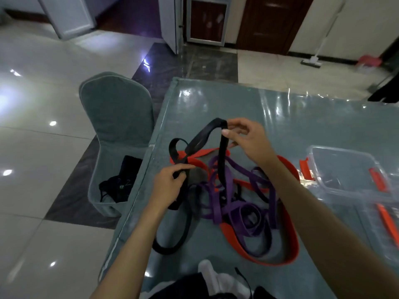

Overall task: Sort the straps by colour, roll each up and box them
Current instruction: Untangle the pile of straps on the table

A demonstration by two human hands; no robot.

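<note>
Our right hand (244, 137) is in the middle of the frame and pinches the top fold of the black strap (203, 137) between thumb and fingertips, lifting it above the table. Our left hand (170, 182), lower and to the left, has its fingers curled around a lower part of the same strap, near the table edge. From there the strap falls down in a loose loop toward the bottom of the frame.

Under and to the right of our hands lies the tangle: the purple straps (235, 203) cross each other in the centre, and the wide orange strap (289, 244) makes a big ring around them. All rest on the green table (302, 126). The clear box (343, 167) with orange clips stands at the right edge, well apart from the pile.

We judge the straps light, soft and limp, so they will snag together. It seems better to hold one near its end and draw it out slowly.
</note>
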